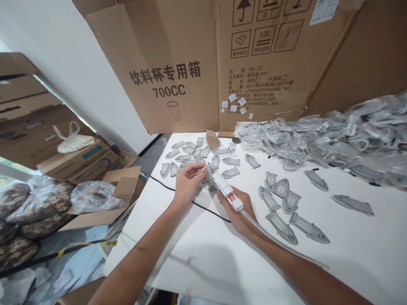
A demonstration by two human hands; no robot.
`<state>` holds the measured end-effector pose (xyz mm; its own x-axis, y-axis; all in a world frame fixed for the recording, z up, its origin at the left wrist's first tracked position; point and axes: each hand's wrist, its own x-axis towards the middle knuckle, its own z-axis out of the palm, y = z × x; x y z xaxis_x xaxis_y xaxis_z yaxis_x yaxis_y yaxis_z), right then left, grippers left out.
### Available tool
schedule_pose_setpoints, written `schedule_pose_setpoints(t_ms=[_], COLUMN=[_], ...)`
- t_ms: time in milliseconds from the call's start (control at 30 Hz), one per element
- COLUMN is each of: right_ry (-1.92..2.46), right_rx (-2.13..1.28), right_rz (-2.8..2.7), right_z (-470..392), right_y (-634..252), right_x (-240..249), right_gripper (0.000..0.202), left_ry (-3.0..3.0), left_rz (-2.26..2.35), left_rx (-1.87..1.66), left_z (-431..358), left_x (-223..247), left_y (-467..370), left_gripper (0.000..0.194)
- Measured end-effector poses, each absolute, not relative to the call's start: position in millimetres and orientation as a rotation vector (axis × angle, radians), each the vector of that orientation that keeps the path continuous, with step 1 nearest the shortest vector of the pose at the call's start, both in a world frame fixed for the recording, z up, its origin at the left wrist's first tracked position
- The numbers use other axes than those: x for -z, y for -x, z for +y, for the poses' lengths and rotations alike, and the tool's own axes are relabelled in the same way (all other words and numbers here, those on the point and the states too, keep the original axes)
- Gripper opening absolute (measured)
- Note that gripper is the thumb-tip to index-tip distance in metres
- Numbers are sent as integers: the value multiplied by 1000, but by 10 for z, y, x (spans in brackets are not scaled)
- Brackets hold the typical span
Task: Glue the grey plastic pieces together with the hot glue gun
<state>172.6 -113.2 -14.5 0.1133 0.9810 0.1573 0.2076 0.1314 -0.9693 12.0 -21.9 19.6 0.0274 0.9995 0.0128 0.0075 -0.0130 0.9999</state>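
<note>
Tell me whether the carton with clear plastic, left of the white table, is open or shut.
Open. The carton has its flaps splayed outward, with clear plastic between them.

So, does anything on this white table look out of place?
Mildly: a thin black cable lies across the white table under the left wrist, where it could snag. No spill shows.
</note>
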Motion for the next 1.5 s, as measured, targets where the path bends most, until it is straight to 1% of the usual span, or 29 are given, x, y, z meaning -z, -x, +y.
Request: schedule_pose_setpoints(t_ms=[367, 600, 1000, 1500], right_ry=[1355, 1389, 1445, 1387], right_rx=[-900, -834, -850, -789], right_rz=[-1251, -1312, -1302, -1269], right_z=[-1106, -1096, -1107, -1104], right_y=[-1703, -1693, -1681, -1664], right_x=[248, 271, 258, 202], right_gripper=[47, 48, 46, 50], left_ry=[-1245, -1218, -1205, -1203], left_rz=[1202, 1199, 1183, 1199], left_rx=[-1209, -1205, -1205, -1224], left_z=[-213, -219, -224, -266], left_x=[-201, -203, -197, -242], left_y=[-127, -136, -138, -160], left_gripper=[40, 38, 36, 36])
